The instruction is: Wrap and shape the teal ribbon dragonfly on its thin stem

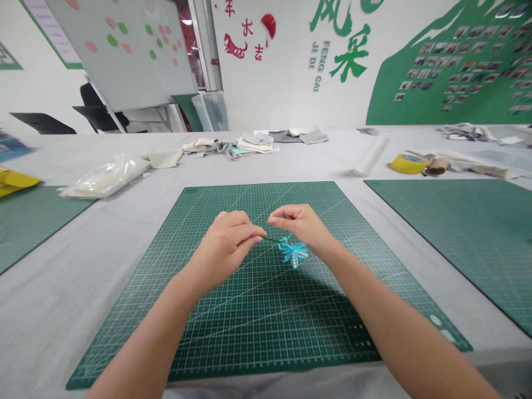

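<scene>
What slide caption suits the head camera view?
Left hand pinches the thin dark stem of a blue petalled ornament over a green gridded cutting mat, right hand nearby.

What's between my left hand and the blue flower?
In the head view, a thin dark stem runs from the left hand to the blue flower.

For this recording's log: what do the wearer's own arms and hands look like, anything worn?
The left hand and right hand are ungloved. The left forearm and right forearm are bare; no sleeves, watch or bracelet show.
</scene>
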The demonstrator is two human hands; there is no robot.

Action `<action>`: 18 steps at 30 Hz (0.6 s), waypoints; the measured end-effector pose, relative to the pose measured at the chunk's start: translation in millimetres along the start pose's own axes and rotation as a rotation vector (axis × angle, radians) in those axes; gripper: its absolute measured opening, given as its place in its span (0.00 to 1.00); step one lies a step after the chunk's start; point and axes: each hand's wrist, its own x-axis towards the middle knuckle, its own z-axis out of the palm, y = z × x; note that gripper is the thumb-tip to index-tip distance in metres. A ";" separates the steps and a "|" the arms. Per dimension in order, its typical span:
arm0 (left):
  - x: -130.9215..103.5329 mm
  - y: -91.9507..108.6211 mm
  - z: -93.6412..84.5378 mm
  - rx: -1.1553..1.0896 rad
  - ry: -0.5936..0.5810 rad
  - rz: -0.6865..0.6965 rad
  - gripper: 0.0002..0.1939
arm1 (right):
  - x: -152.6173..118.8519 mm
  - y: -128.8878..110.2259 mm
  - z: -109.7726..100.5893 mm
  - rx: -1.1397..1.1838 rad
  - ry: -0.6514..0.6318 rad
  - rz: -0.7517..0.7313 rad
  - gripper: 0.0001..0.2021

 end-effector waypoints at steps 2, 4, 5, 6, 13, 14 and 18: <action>0.1 1.4 -1.1 -0.068 0.016 -0.042 0.10 | 1.0 3.1 0.7 0.130 -0.074 0.065 0.06; 0.7 2.6 -1.7 -0.150 0.035 -0.112 0.10 | 1.1 5.1 2.2 0.244 -0.128 0.104 0.06; 1.2 2.8 -1.8 -0.190 0.051 -0.157 0.10 | 0.8 5.5 3.1 0.282 -0.139 0.117 0.07; 1.8 2.6 -1.7 -0.227 0.074 -0.205 0.10 | 0.4 5.4 4.3 0.306 -0.139 0.130 0.07; 2.3 -7.2 4.5 -0.438 0.227 -0.496 0.07 | -3.0 0.8 18.3 0.376 -0.132 0.289 0.09; 2.2 -8.6 5.7 -0.499 0.252 -0.539 0.07 | -3.7 0.7 21.4 0.392 -0.138 0.293 0.09; 3.6 -12.2 8.2 -0.711 0.356 -0.700 0.06 | -8.6 -0.7 35.3 0.394 -0.122 0.278 0.08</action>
